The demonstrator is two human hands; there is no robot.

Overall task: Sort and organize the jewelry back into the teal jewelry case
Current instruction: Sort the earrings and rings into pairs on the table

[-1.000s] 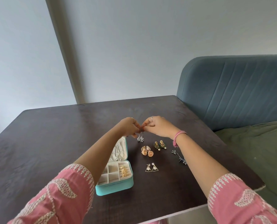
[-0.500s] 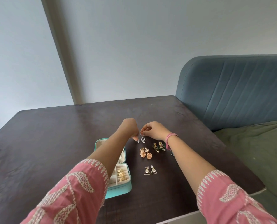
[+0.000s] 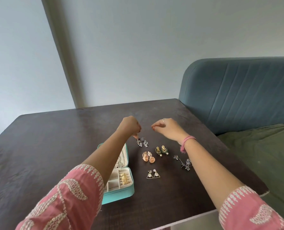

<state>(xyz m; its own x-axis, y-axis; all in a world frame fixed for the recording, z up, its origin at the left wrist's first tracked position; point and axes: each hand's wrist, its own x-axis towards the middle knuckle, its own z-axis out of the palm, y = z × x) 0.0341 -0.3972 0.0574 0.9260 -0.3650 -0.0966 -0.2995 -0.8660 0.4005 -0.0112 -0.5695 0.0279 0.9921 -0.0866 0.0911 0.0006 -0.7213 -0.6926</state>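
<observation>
**Hands part over the silver earrings**

Separated now, the two hands that met a second ago over the table (image 3: 58, 140) stand well apart. The left hand (image 3: 129, 126) reaches down, its fingertips touching or pinching one of the silver drop earrings (image 3: 142, 141); whether they have closed on it cannot be told. The right hand (image 3: 167, 128) hovers above the wood, fingers loosely curled, thumb and forefinger nearly together, holding nothing visible. The teal jewelry case (image 3: 121, 191) lies open under the left forearm, gold earrings (image 3: 123, 178) in one compartment. Four more pairs wait on the table, so most of the sorting appears undone.
</observation>
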